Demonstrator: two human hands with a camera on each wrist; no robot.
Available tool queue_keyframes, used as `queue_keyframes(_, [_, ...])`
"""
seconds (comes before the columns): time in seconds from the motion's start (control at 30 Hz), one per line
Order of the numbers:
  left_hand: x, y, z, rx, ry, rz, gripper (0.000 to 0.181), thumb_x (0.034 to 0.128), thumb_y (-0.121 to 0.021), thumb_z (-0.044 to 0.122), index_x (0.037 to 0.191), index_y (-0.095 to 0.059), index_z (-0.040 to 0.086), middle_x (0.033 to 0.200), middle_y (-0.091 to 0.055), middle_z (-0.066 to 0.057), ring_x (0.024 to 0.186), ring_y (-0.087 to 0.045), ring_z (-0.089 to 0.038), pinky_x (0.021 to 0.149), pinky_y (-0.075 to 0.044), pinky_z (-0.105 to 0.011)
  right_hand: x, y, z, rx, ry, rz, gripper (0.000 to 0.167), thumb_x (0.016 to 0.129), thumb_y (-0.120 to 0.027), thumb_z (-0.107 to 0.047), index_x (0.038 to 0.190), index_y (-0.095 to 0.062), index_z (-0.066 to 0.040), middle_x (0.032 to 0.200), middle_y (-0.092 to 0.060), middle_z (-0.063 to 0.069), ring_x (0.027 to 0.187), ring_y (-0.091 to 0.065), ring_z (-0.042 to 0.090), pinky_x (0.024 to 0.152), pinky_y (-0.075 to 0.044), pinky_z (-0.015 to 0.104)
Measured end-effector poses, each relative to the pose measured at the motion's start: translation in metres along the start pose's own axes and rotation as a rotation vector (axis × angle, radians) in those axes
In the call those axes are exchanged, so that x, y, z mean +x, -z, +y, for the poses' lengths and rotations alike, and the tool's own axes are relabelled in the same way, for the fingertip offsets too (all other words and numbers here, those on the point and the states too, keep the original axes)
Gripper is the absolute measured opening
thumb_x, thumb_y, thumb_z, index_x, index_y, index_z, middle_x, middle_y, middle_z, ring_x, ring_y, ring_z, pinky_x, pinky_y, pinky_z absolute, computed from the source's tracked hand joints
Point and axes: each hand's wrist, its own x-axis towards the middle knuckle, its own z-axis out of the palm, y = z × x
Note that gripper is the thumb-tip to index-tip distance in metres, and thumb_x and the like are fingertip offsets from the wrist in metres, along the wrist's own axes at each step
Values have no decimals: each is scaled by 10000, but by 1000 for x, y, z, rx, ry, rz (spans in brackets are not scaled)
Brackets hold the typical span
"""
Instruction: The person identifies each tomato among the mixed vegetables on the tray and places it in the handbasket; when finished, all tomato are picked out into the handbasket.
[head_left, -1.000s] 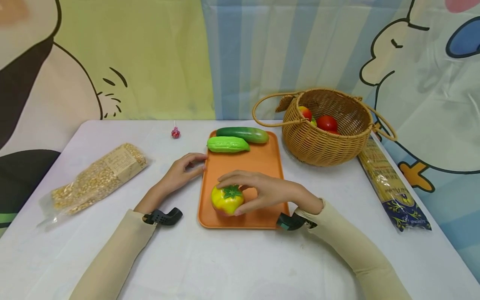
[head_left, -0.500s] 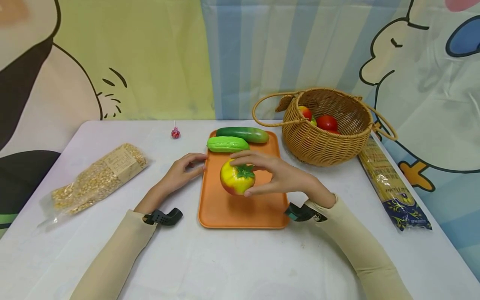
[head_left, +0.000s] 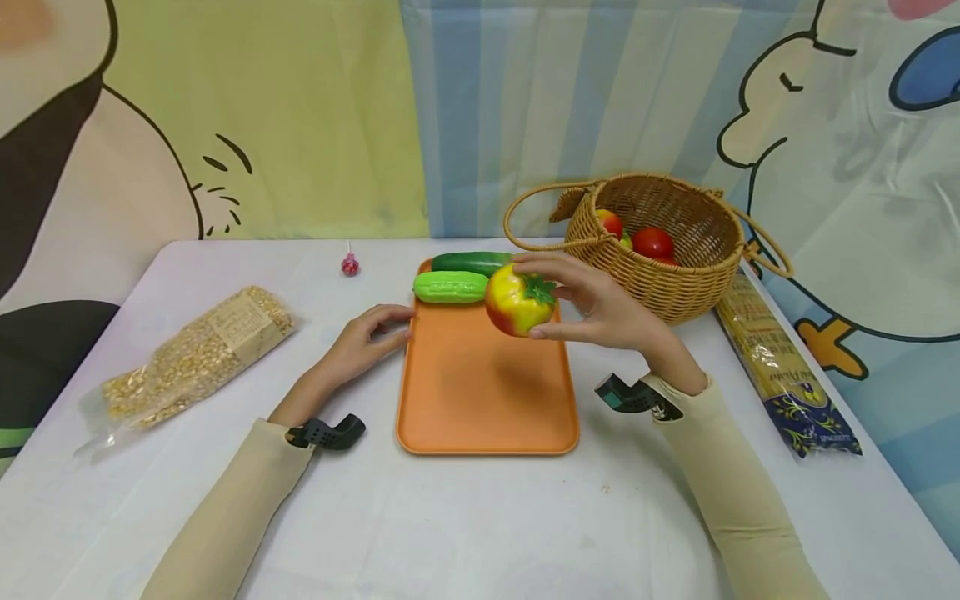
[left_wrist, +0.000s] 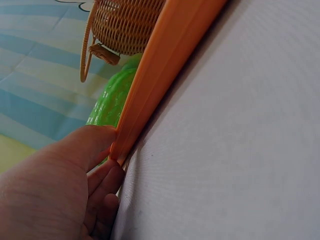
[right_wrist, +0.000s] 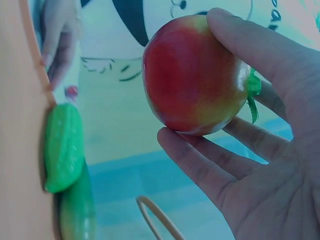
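Note:
My right hand (head_left: pixel 600 304) holds a yellow and red tomato (head_left: pixel 517 302) with a green leafy top, raised above the far right part of the orange tray (head_left: pixel 480 400). In the right wrist view, the thumb lies on one side of the tomato (right_wrist: pixel 192 75) and the fingers on the other. My left hand (head_left: pixel 367 346) rests on the table with its thumb and fingertips touching the tray's left edge, seen closer in the left wrist view beside the rim (left_wrist: pixel 150 75). On the tray's far end lie a light green bumpy gourd (head_left: pixel 450 287) and a dark green cucumber (head_left: pixel 468 262), partly hidden.
A wicker basket (head_left: pixel 637 292) with several red fruits (head_left: pixel 652 242) stands at the back right, its handle folded outward. Beyond it lies a spaghetti packet (head_left: pixel 787 375). On the left are a bag of corn kernels (head_left: pixel 195 358) and a small lollipop (head_left: pixel 350 265).
My right hand has lifted the tomato off the near part of the tray and carried it away and rightward, toward the basket. My left hand stays at the tray's edge.

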Motion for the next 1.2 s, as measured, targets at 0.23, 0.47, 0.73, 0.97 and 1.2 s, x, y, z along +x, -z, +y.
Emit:
queue_keyframes(0.23, [0,0,-2,-26,4,-6,389,952,-650,175,1318,-588,58,1323,-579,-119,1224,-512,-263,1004,-394,-433,-10,25,3,13,-12,118,679,754,-731,173,1373,-469,75,1448,-433,162,1273,-478,212,994,-460,255])
queue_keyframes(0.47, [0,0,1,-28,19,-12,397,960,-638,185,1329,-576,53,1334,-570,-126,1236,-503,-270,1019,-381,-448,-23,51,6,50,-27,273,662,776,-732,134,1379,-464,83,1434,-465,149,1233,-525,235,964,-481,250])
queue_keyframes(0.73, [0,1,0,-37,26,-16,398,955,-646,183,1326,-580,54,1335,-570,-127,1233,-503,-269,1019,-380,-444,-39,73,14,73,-82,524,620,796,-706,145,1369,-517,3,1381,-512,120,1218,-530,236,939,-483,202])
queue_keyframes(0.97, [-1,0,0,-39,26,-12,400,952,-651,186,1323,-581,52,1332,-573,-126,1228,-508,-266,1013,-384,-438,-46,83,25,150,-98,644,612,789,-664,186,1354,-538,-15,1330,-535,110,1156,-552,240,899,-500,197])
queue_keyframes(1.2, [0,-1,1,-43,2,-8,397,946,-658,164,1316,-586,40,1326,-577,-134,1229,-513,-267,1004,-393,-440,-48,90,25,-15,-209,681,605,816,-688,120,1377,-525,-36,1316,-542,61,1130,-564,187,903,-480,160])
